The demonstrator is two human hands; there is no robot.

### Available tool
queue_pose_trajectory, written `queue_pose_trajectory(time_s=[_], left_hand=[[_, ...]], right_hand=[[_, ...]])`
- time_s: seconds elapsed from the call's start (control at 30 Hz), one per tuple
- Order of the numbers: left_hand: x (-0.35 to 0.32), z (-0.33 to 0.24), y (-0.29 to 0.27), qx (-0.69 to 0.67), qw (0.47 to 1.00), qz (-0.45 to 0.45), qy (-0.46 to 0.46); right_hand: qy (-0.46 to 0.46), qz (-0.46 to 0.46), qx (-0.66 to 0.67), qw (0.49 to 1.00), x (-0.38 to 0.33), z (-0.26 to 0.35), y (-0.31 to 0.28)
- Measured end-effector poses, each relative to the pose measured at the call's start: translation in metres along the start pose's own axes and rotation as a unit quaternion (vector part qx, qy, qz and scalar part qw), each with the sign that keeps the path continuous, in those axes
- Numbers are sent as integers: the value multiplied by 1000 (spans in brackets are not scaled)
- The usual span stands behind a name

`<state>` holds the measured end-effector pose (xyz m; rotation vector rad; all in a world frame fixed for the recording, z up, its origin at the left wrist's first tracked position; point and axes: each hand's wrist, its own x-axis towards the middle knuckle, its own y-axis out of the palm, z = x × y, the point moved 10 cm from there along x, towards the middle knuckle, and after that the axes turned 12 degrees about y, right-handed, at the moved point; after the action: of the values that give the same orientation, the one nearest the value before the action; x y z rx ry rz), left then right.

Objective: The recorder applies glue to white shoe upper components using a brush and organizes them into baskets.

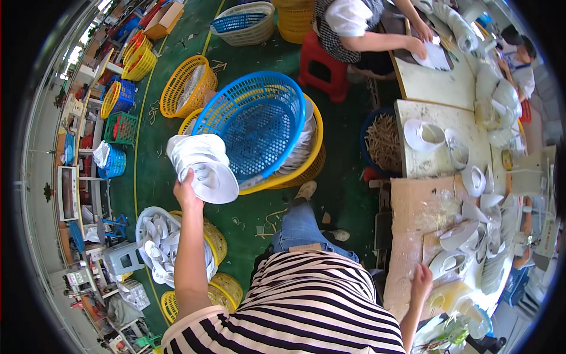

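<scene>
My left hand [187,193], stretched out to the left, grips a nested stack of white shoe uppers [206,162] from below. The stack is beside the rim of a blue perforated basket [253,133], which sits tilted on a larger yellow basket [315,159] filled with white pieces. My right hand [421,284] is low by the worktable on the right, its fingers curled with nothing visible in them. Near it, a brown cardboard sheet [407,236] covers part of the table, and several white shoe uppers [460,236] lie beyond.
A tub of white uppers [159,242] stands at left, and another yellow basket [188,85] farther off. Beside the table is a bin of tan strips [383,141]. Across it, a co-worker [359,29] handles a white piece near a red stool [321,68]. Shelves line the far left.
</scene>
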<state>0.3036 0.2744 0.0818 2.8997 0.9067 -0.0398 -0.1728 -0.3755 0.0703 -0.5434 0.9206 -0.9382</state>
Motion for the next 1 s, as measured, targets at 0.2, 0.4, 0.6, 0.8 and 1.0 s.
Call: queue_pose_trajectory(time_s=[0.2,0.4,0.6,0.8,1.0], left_hand=[[41,21,-35,-15,999,-16,-37],[82,-8,-121,2,996,-84,-7],[85,-6,-220,5,966,-255,-44],[111,119,-212,-82,977,-178,-82],[108,224,-39,-119,964,-96,-219]], right_hand=[[5,430,148,890,-28,247,284],[267,483,189,813,-39,287,515],[266,489,249,793,-33,332,462],[254,512,248,782,16,326,296],[211,433,309,820,1,311,212]])
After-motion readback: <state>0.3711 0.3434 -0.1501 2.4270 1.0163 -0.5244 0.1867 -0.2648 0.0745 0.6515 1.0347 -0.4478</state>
